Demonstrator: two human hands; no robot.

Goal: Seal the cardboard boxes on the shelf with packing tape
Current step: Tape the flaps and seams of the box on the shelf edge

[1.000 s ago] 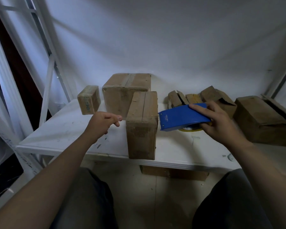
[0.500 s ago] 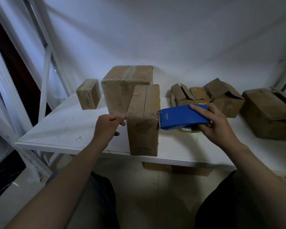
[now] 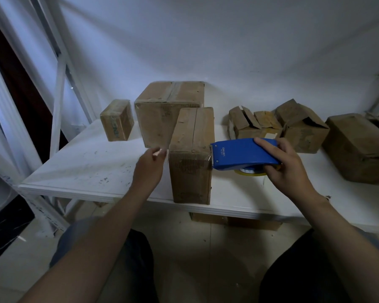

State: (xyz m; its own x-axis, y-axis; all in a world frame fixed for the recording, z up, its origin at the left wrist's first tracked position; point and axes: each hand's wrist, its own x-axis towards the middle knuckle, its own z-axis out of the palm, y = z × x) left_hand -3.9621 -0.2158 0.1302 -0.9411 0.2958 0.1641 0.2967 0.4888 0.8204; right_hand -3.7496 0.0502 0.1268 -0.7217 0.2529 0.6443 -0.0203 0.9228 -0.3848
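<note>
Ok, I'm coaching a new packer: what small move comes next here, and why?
Probably press the pale strip, seemingly tape, pinched in the left hand onto the front box. That hand sits at the box's upper left edge; the right hand holds the blue dispenser at its upper right edge.

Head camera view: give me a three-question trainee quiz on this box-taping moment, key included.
1. True or false: the left hand holds the blue tape dispenser.
2. At which box's upper corner does the dispenser's toothed end sit? A) tall front box B) small leftmost box C) large back box
3. Fill in: the boxes with open flaps stand to the tall front box's ____.
Key: 1 false, the right hand holds it; 2 A; 3 right.
</note>
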